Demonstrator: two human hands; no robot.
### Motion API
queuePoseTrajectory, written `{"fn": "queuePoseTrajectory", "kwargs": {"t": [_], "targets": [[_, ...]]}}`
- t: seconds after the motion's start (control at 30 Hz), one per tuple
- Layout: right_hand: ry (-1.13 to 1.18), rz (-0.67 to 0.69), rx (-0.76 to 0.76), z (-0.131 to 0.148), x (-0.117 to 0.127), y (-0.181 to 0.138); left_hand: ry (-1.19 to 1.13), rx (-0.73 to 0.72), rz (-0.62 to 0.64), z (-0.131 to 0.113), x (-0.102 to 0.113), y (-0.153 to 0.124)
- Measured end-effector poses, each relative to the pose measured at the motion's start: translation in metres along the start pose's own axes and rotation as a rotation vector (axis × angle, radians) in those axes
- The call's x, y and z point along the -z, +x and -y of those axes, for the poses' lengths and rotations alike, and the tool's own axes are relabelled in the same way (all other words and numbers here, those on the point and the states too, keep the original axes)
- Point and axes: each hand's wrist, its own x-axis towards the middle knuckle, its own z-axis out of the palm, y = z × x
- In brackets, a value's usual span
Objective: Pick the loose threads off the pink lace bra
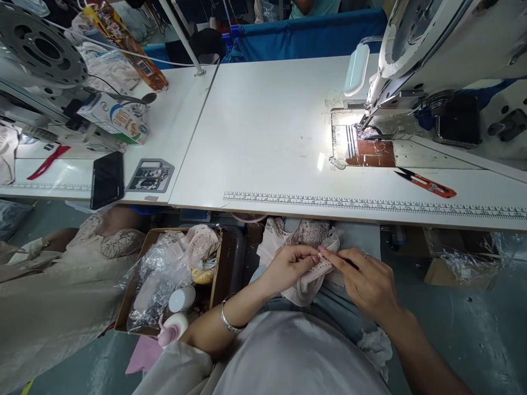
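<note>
White sewing table (263, 137) carries a sewing machine (432, 49) and orange thread snips (428, 184). Below its edge, left hand (288, 266) and right hand (364, 280) both pinch pale pink lace fabric (313, 271) on the lap.

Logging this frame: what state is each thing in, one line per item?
left hand: pinching the pink fabric piece in the lap
right hand: fingertips on the same piece, a dark slim tool under the fingers
thread snips: lying flat on the table, untouched
phone: screen dark, flat
sewing machine lamp: lit
cardboard box: open, filled with plastic bags and bottles
</note>
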Motion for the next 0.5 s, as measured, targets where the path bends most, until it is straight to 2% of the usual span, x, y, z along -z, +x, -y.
{"fn": "queuePoseTrajectory", "kwargs": {"t": [0.3,0.43,0.5], "targets": [[0.184,-0.010,-0.074,0.005,-0.006,-0.001,0.075,-0.037,0.017,0.003,-0.002,0.001],[0.427,0.014,-0.247,0.014,-0.010,0.000,0.236,-0.185,0.043,0.000,-0.005,0.001],[0.618,0.068,-0.370,0.017,-0.010,0.002,0.268,-0.210,0.052,-0.001,-0.006,0.000]]}}
